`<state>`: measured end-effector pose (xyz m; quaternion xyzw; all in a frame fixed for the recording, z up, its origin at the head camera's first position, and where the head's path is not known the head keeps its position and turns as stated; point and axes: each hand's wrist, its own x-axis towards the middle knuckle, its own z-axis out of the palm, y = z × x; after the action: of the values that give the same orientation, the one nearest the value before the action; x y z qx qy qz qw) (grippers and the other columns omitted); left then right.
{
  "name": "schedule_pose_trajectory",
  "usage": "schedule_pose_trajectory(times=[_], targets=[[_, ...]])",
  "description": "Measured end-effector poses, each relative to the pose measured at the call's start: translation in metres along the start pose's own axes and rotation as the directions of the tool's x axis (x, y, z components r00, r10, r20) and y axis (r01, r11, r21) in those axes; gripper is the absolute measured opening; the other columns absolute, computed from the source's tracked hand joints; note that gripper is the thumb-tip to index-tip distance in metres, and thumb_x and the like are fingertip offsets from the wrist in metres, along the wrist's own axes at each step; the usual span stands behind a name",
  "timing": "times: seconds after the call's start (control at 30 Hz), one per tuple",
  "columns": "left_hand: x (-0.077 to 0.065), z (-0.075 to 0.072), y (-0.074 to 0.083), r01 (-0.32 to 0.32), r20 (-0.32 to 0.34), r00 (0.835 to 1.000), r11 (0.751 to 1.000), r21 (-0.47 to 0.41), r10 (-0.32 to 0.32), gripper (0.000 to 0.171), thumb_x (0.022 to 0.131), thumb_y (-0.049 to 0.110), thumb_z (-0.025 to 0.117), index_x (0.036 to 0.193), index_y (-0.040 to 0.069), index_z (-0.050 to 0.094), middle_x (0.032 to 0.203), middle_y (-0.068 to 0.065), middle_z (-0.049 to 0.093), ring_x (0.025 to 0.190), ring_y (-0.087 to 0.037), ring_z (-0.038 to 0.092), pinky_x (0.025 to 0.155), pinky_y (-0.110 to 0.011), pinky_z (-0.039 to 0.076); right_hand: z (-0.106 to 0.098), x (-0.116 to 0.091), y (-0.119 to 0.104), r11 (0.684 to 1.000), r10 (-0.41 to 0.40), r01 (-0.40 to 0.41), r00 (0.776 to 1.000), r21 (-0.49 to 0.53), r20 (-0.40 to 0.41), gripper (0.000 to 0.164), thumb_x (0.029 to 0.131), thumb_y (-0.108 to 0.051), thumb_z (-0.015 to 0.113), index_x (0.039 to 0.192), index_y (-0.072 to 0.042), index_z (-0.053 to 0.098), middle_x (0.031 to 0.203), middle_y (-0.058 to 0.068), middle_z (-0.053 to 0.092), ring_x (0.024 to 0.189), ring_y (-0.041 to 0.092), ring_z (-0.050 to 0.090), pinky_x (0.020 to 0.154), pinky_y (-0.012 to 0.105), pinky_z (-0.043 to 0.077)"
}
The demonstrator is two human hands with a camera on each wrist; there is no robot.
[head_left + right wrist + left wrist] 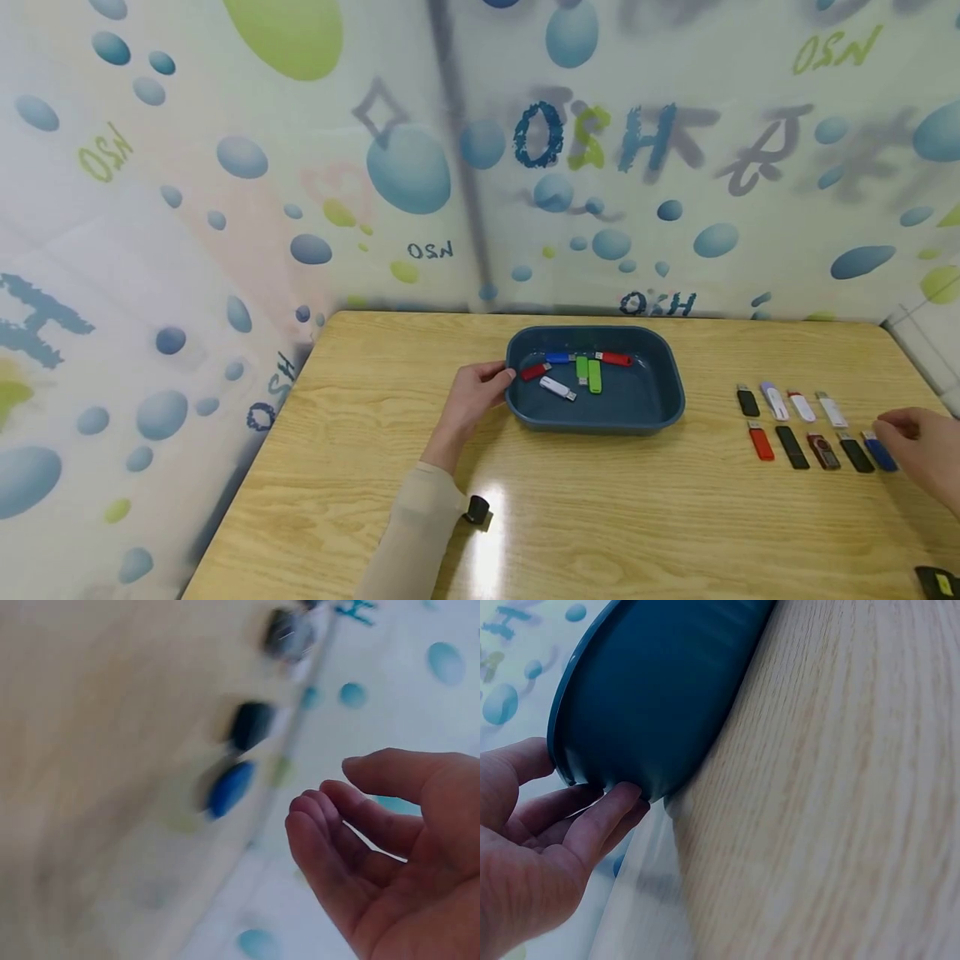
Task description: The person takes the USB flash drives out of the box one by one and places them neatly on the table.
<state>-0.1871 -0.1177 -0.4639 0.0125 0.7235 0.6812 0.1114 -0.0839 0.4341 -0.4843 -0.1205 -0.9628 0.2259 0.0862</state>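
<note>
To take up the blue USB stick (881, 454) well, the best grip would likely be a light pinch on its long sides, as it looks flat and smooth, with the spare fingers lifted clear of the black USB stick (856, 453) just to its left. Holding the body rather than the metal plug at its far end should be firmer and kinder to the plug. The left hand (474, 396) seems well placed: it pinches the left rim of the dark blue tray (641, 404), fingers against the outer wall, which ought to keep the tray from sliding on the bench (675, 517) provided the rim is not tipped. The right hand (921, 454) is partly open, fingers bent and thumb apart from them, with hold of nothing. The blue USB stick lies at the right end of the near row, just left of the right hand; the right wrist view shows a gap between it and the fingertips.
</note>
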Motion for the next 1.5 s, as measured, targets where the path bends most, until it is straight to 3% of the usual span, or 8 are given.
schedule_pose_trajectory(times=[0.17, 0.27, 0.43, 0.57, 0.8, 1.0, 1.27, 1.5], targets=[[-0.001, 0.0, 0.001, -0.003, 0.003, 1.0, 1.0, 0.004, 0.003, 0.038, 0.104, 0.012, 0.062, 0.135, -0.01, 0.063, 0.127, -0.027, 0.068, 0.112, -0.038, 0.07, 0.09, -0.037, 0.061, -0.004, 0.006, -0.022, 0.998, -0.048, 0.049, 0.999, -0.031, 0.017, 0.037, 0.109, -0.016, 0.052, 0.113, 0.021, 0.054, 0.096, 0.037, 0.061, 0.081, 0.049, 0.059, 0.057, 0.046, 0.052], [-0.001, 0.0, 0.001, -0.001, 0.004, 1.0, 1.0, 0.003, 0.001, 0.038, 0.104, 0.012, 0.062, 0.135, -0.01, 0.063, 0.127, -0.027, 0.068, 0.112, -0.037, 0.07, 0.09, -0.036, 0.061, -0.026, -0.002, -0.075, 0.997, -0.033, 0.038, 0.997, -0.065, 0.073, 0.032, 0.107, -0.009, 0.054, 0.115, 0.022, 0.053, 0.101, 0.039, 0.06, 0.087, 0.053, 0.058, 0.063, 0.055, 0.051], [0.0, 0.0, 0.001, 0.004, -0.001, 1.0, 1.0, 0.01, -0.004, 0.038, 0.103, 0.012, 0.063, 0.134, -0.01, 0.063, 0.128, -0.026, 0.068, 0.111, -0.035, 0.071, 0.09, -0.036, 0.061, -0.033, -0.008, -0.116, 0.99, -0.12, 0.124, 0.99, -0.064, 0.068, 0.029, 0.105, -0.009, 0.057, 0.116, 0.018, 0.058, 0.102, 0.035, 0.065, 0.082, 0.047, 0.062, 0.06, 0.051, 0.05], [-0.001, 0.0, 0.001, 0.003, 0.001, 1.0, 1.0, 0.01, -0.003, 0.037, 0.103, 0.011, 0.062, 0.134, -0.01, 0.064, 0.127, -0.026, 0.068, 0.11, -0.034, 0.071, 0.089, -0.035, 0.061, -0.028, -0.008, -0.132, 0.98, -0.193, 0.195, 0.98, -0.033, 0.051, 0.03, 0.105, -0.014, 0.06, 0.116, 0.014, 0.063, 0.099, 0.029, 0.07, 0.076, 0.04, 0.065, 0.056, 0.047, 0.051], [0.0, 0.0, 0.0, -0.012, 0.012, 1.0, 1.0, 0.002, 0.012, 0.036, 0.104, 0.01, 0.061, 0.133, -0.011, 0.064, 0.125, -0.029, 0.068, 0.11, -0.037, 0.071, 0.089, -0.035, 0.061, -0.019, -0.01, -0.16, 0.961, -0.275, 0.273, 0.959, 0.028, 0.068, 0.031, 0.104, -0.018, 0.061, 0.12, 0.008, 0.067, 0.105, 0.027, 0.072, 0.091, 0.048, 0.067, 0.065, 0.057, 0.054], [0.0, 0.0, -0.001, -0.009, 0.011, 1.0, 1.0, -0.004, 0.009, 0.037, 0.104, 0.011, 0.062, 0.134, -0.011, 0.063, 0.126, -0.029, 0.067, 0.111, -0.038, 0.07, 0.089, -0.035, 0.061, -0.008, -0.012, -0.181, 0.934, -0.355, 0.352, 0.933, 0.054, 0.058, 0.026, 0.101, -0.014, 0.067, 0.117, 0.007, 0.07, 0.099, 0.021, 0.073, 0.084, 0.041, 0.069, 0.063, 0.052, 0.057], [0.0, 0.0, 0.0, -0.01, 0.005, 1.0, 1.0, 0.014, 0.01, 0.037, 0.103, 0.011, 0.062, 0.134, -0.01, 0.063, 0.124, -0.027, 0.069, 0.108, -0.035, 0.071, 0.088, -0.035, 0.061, 0.005, -0.013, -0.212, 0.929, -0.37, 0.367, 0.925, 0.053, 0.083, 0.025, 0.101, -0.013, 0.066, 0.115, 0.006, 0.071, 0.101, 0.021, 0.071, 0.084, 0.037, 0.069, 0.067, 0.054, 0.058], [-0.002, 0.0, 0.001, -0.017, 0.017, 1.0, 1.0, 0.007, 0.017, 0.038, 0.104, 0.011, 0.061, 0.135, -0.011, 0.062, 0.127, -0.029, 0.067, 0.111, -0.038, 0.07, 0.09, -0.037, 0.061, 0.015, -0.006, -0.237, 0.915, -0.403, 0.4, 0.908, 0.048, 0.111, 0.022, 0.1, -0.012, 0.067, 0.113, 0.005, 0.072, 0.101, 0.019, 0.071, 0.081, 0.029, 0.065, 0.066, 0.048, 0.057]])
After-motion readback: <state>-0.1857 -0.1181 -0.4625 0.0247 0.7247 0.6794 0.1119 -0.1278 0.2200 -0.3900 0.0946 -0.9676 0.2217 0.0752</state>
